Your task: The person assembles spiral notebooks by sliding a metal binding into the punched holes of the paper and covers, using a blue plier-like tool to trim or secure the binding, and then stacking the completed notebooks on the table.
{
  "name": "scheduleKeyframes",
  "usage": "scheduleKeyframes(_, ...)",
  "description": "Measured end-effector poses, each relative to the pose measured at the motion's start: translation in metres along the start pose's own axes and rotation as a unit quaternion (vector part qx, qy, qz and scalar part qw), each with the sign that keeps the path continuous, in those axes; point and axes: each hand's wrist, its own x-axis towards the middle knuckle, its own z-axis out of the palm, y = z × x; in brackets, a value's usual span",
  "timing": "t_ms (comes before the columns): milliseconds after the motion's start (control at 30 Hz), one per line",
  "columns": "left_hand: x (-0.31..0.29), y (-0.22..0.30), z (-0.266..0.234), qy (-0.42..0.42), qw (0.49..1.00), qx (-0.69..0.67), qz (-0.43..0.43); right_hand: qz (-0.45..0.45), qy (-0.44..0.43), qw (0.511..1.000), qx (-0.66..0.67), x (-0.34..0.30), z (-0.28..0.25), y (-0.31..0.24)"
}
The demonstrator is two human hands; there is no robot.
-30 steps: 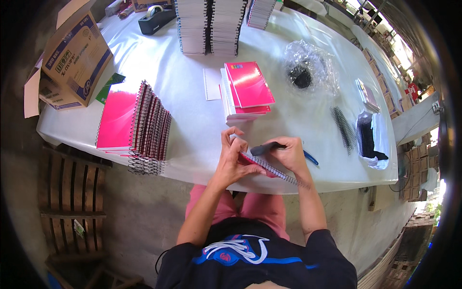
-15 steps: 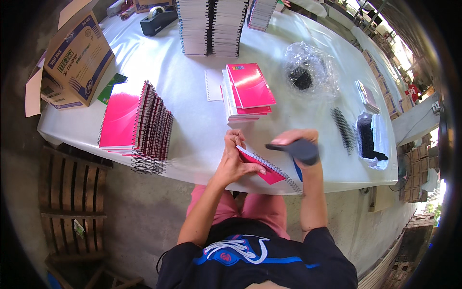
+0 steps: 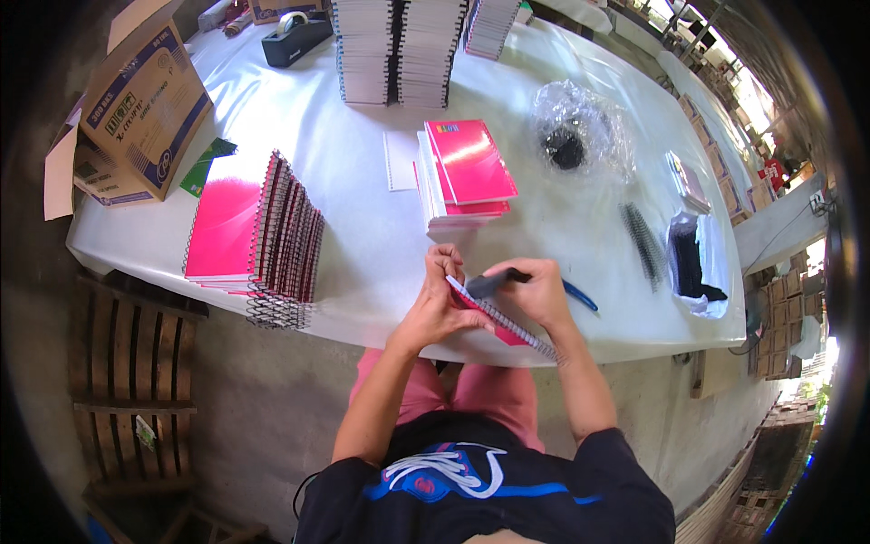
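My left hand [image 3: 435,313] is closed on a pink-red spiral notebook [image 3: 511,338], tilted at the table's near edge. A wire coil [image 3: 530,336] runs along its upper edge and sticks out past the lower right end. In my right hand [image 3: 542,295] is a dark paddle-shaped tool [image 3: 487,285] with a broad rounded head. That head lies against the coil side near the notebook's upper left end; whether it presses there I cannot tell. Just beyond my hands stands a stack of pink-covered notebooks [image 3: 471,168] without visible coils.
A blue-handled tool [image 3: 582,296] lies right of my right hand. Coil-bound pink notebooks [image 3: 227,227] are piled at left, by a cardboard box [image 3: 145,109]. Loose black coils [image 3: 642,245], a white bag [image 3: 716,263] and crumpled clear plastic [image 3: 598,127] lie rightward. Tall notebook stacks [image 3: 367,54] stand behind.
My right hand has brought the dark tool left and down onto the notebook's coil side. The blue-handled tool now shows more fully. My left hand keeps its hold.
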Motion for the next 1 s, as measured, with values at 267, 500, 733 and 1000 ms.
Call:
scheduleKeyframes(267, 0.006, -0.001, -0.001, 0.000, 1.000, 0.008, 0.024, -0.045, -0.009, 0.986, 0.161, -0.003, 0.007, -0.015)
scheduleKeyframes(500, -0.002, 0.000, -0.001, 0.009, 1.000, -0.016, 0.017, -0.078, 0.197, 0.976, -0.054, 0.007, -0.033, 0.015)
scheduleKeyframes(733, -0.002, 0.026, -0.005, 0.095, 0.950, -0.220, -0.201, -0.005, 0.241, 0.890, -0.387, -0.042, -0.064, 0.027)
scheduleKeyframes(1000, -0.007, 0.064, 0.010, 0.220, 0.974, 0.002, -0.058, 0.055, 0.214, 0.902, -0.372, -0.089, -0.026, 0.049)
